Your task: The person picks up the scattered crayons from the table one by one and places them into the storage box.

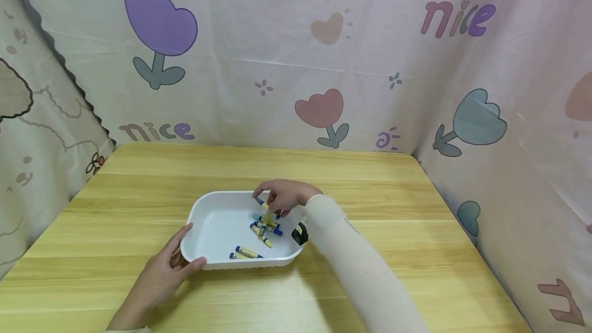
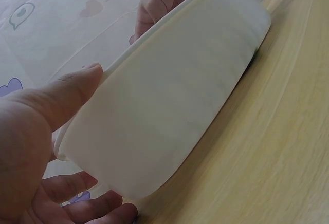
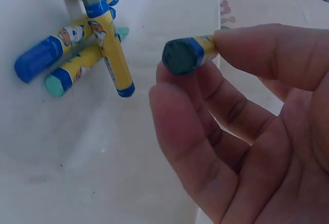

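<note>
A white plastic tray stands on the wooden table with several crayons in yellow-and-blue wrappers inside. My left hand grips its near left corner, thumb at the front rim and fingers along the left side. Over the tray's right half, my right hand pinches a crayon with a dark green end between thumb and fingers. Below and beside it lie crossed crayons: a grey one, a blue one and a light green one. Two more crayons lie along the near wall.
Bare wooden tabletop surrounds the tray. A patterned curtain hangs behind the table and at both sides. A small black device shows by the right wrist, overlapping the tray's right end.
</note>
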The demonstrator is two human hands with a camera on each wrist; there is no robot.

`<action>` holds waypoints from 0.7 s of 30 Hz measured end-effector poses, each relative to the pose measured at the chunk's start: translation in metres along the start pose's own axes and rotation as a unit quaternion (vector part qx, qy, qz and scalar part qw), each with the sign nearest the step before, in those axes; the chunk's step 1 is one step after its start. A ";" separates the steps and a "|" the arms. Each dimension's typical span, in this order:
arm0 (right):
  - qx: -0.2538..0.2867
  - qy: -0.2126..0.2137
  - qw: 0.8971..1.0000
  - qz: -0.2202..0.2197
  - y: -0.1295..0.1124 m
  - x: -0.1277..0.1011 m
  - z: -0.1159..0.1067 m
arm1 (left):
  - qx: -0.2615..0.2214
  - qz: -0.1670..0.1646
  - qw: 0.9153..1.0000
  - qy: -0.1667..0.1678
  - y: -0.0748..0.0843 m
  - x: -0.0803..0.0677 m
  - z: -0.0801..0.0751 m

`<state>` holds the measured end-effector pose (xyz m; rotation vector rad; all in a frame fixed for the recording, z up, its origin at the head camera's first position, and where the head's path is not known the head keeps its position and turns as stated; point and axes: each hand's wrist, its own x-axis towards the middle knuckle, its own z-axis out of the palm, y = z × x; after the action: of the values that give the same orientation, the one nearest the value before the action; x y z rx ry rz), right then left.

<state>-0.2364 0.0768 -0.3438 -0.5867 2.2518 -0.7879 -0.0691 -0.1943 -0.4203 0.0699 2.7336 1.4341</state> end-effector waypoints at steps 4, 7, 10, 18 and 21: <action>-0.005 -0.005 1.000 0.007 -0.002 0.001 0.004 | -0.008 0.001 1.000 -0.001 0.000 -0.001 0.000; -0.006 -0.011 1.000 0.012 -0.004 0.002 0.008 | 0.001 -0.001 1.000 0.001 0.000 -0.001 0.000; -0.007 -0.018 1.000 0.016 -0.005 0.003 0.012 | 0.003 -0.005 1.000 0.000 0.000 -0.001 0.000; -0.012 -0.024 1.000 0.012 -0.007 0.008 0.019 | 0.007 -0.007 1.000 -0.002 0.001 -0.002 -0.001; -0.014 -0.022 0.999 0.021 -0.009 0.009 0.021 | 0.007 -0.006 1.000 -0.003 0.001 -0.002 -0.001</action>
<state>-0.2253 0.0573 -0.3541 -0.5624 2.2301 -0.7160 -0.0676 -0.1946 -0.4191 0.0579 2.7355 1.4090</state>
